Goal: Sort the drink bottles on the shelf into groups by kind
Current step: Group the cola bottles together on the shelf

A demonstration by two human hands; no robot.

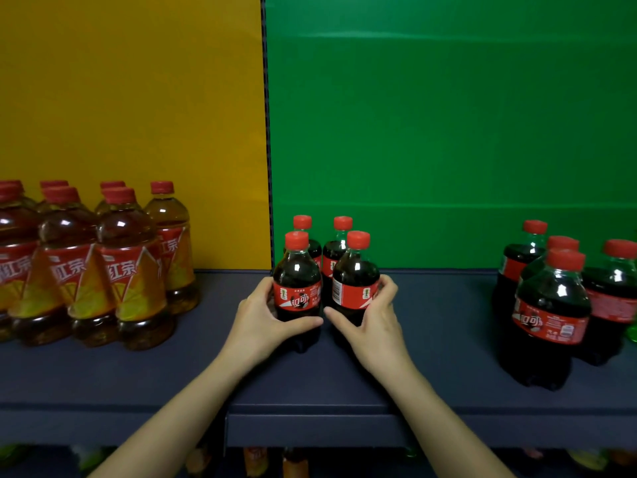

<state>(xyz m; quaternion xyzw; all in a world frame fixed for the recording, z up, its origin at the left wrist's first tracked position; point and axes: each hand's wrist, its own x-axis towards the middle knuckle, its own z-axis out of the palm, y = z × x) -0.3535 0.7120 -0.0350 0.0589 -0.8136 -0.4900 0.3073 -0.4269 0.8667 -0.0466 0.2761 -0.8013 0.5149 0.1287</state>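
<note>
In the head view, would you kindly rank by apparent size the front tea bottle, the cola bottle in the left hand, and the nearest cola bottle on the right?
1. Front tea bottle and nearest right cola bottle: look alike, and nearness to the camera makes their order unsure.
2. Cola bottle in the left hand: smallest.

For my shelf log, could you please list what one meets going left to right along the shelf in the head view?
Iced tea bottles → left hand → left-held cola bottle → right-held cola bottle → right hand → larger cola bottles.
</note>
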